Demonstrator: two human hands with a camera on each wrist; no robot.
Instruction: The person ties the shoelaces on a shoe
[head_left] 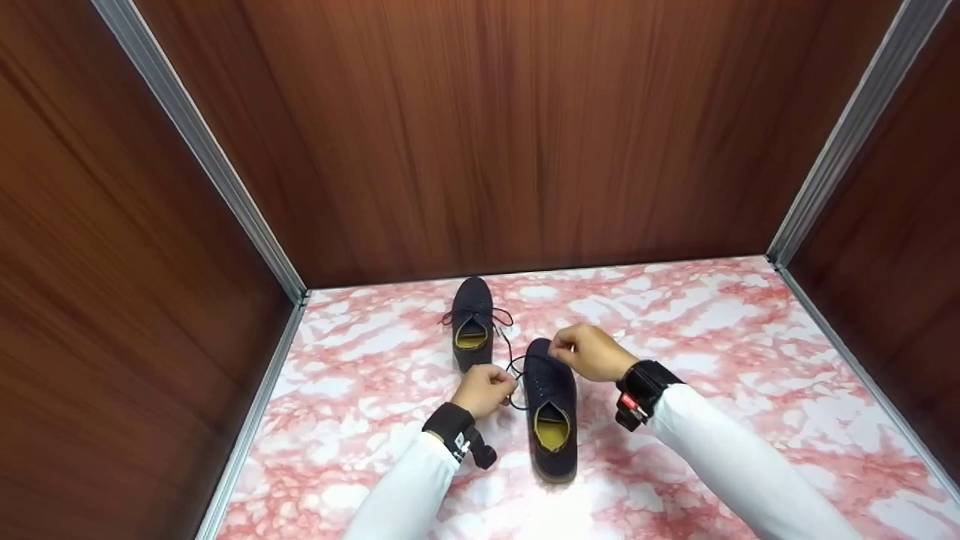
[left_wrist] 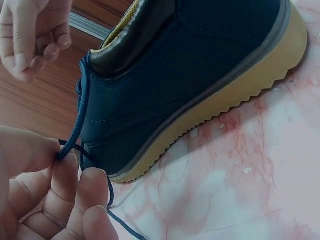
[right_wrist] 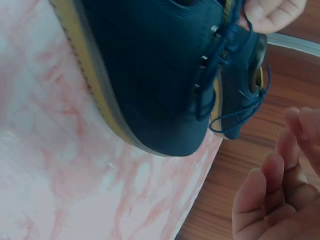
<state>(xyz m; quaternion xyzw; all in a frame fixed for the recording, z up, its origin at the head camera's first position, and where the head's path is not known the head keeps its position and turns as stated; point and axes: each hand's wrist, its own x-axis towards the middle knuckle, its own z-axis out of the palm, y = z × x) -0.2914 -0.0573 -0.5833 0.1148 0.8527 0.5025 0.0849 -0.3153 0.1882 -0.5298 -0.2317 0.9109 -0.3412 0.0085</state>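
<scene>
A dark blue lace-up shoe with a yellow lining stands upright, toe pointing away. Beside its left flank, my left hand pinches a dark blue shoelace between thumb and fingertips, as the left wrist view shows. Part of that lace hangs below the fingers. My right hand hovers by the toe on the right, fingers loosely curled. No lace shows between its fingertips in the right wrist view. The matching shoe stands farther back to the left, its lace tied in a bow.
Both shoes stand on a red-and-white marbled surface. A brown wood-grain panel rises behind, with similar panels at left and right. Metal edge strips run along the corners.
</scene>
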